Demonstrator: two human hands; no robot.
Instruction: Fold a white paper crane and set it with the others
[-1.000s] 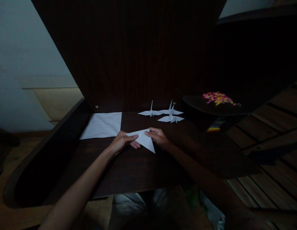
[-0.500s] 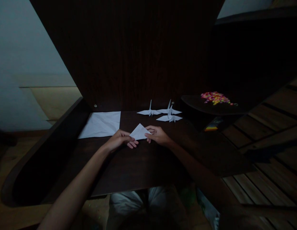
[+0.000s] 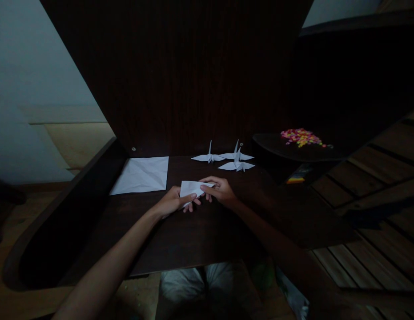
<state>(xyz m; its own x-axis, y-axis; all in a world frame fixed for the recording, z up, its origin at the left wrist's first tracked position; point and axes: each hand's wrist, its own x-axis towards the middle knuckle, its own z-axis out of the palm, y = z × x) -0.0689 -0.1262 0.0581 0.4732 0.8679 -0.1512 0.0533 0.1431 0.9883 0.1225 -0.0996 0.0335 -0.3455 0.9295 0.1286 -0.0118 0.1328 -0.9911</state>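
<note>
A small folded piece of white paper [image 3: 189,187] is held just above the dark desk, between both hands. My left hand [image 3: 176,202] is closed on its lower left part, thumb on top and fingers beneath. My right hand [image 3: 219,191] pinches the pointed right end between thumb and fingers. Behind the hands stand three white paper cranes: one on the left [image 3: 209,158], one at the back right [image 3: 234,155] and one in front of that [image 3: 238,166]. To the left lies a creased sheet of white paper [image 3: 142,174].
The dark wooden desk [image 3: 180,242] has a raised side panel [image 3: 66,218] on the left and a tall back board [image 3: 180,75]. On a rounded shelf [image 3: 270,144] at the right sits a heap of small colourful pieces [image 3: 302,137]. Slatted wood [image 3: 363,262] is at the far right.
The folded paper has turned in my hands, so its point now faces right instead of up. My left hand has shifted right, closer to the right hand.
</note>
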